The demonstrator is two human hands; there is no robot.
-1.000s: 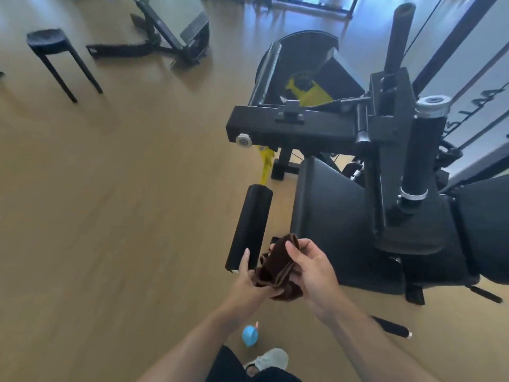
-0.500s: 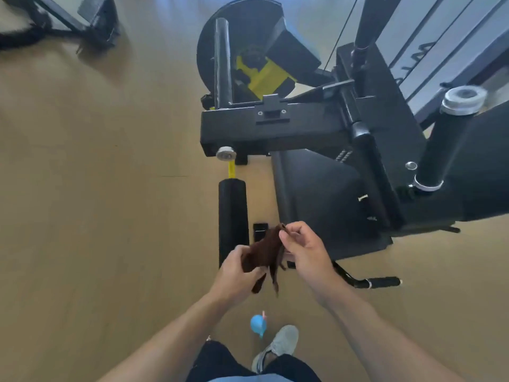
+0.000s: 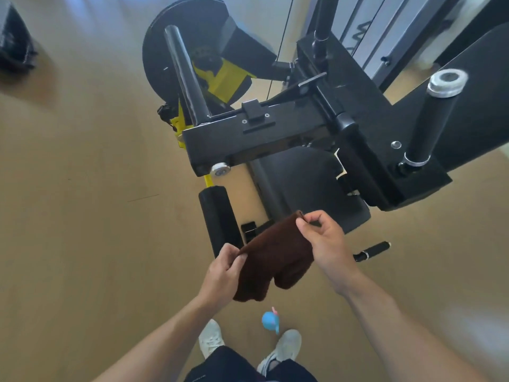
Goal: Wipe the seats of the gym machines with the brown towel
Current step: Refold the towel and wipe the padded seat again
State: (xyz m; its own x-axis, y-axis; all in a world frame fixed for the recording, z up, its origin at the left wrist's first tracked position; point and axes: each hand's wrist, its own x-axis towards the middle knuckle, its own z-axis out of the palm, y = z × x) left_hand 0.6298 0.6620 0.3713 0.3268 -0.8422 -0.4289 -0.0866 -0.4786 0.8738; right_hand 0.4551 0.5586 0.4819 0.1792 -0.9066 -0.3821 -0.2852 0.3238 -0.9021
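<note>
Nearest, at the bottom edge, two pale shoes (image 3: 210, 341) stand on the wooden floor (image 3: 82, 216), below dark trouser legs. Just in front of the right shoe a small blue object (image 3: 270, 322) with a pink tip shows against the floor; whether it lies there or hangs is unclear.

Above these, both bare forearms reach forward and hold the brown towel (image 3: 272, 257) stretched between them in the air. The left hand (image 3: 224, 271) pinches the towel's near left corner between thumb and curled fingers. The right hand (image 3: 323, 238) pinches the far right corner, its thumb and forefinger closed on the edge and its other fingers curled in. The top edge runs taut from one hand up to the other, and the rest of the cloth hangs down in soft lobes. The towel touches no part of the machine.

Just beyond the hands lies the black padded seat (image 3: 305, 186) of the gym machine, with a black foam roller (image 3: 219, 221) to its left on a yellow stem. A short black handle (image 3: 374, 250) sticks out low on the right, near the floor.

Farther off, a black frame beam (image 3: 256, 136) crosses above the seat, with a round silver knob (image 3: 220, 170) at its near left end. A thick padded post with a silver cap (image 3: 447, 82) rises on the right. At the far end sit a round black cam (image 3: 187, 31) and a yellow bracket (image 3: 223, 78).
</note>
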